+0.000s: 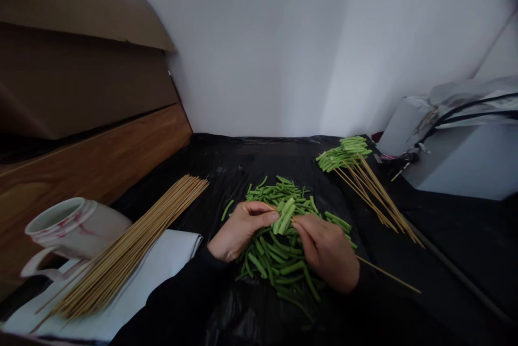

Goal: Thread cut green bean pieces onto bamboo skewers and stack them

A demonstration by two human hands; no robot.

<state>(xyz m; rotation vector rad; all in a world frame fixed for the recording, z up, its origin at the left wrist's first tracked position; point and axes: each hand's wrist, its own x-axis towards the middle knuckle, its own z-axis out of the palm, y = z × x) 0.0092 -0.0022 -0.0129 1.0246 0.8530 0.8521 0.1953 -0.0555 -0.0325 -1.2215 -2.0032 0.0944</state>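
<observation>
Over a loose pile of cut green beans (279, 265), my two hands meet at a few short green bean pieces (286, 216) set side by side on a bamboo skewer (388, 273). My left hand (243, 227) pinches the bean pieces from the left, with thumb and forefinger at their edge. My right hand (329, 251) is closed around the skewer just right of the beans. The skewer's long end sticks out past that hand toward the lower right. Part of the skewer is hidden inside my right hand.
A bundle of bare skewers (133, 249) lies on a white cloth (174, 246) beside a white mug (89, 232). Finished bean skewers (343, 153) are stacked at the back right, near a grey box (465, 160). Black plastic (243, 154) covers the table; a cardboard box (81, 76) stands left.
</observation>
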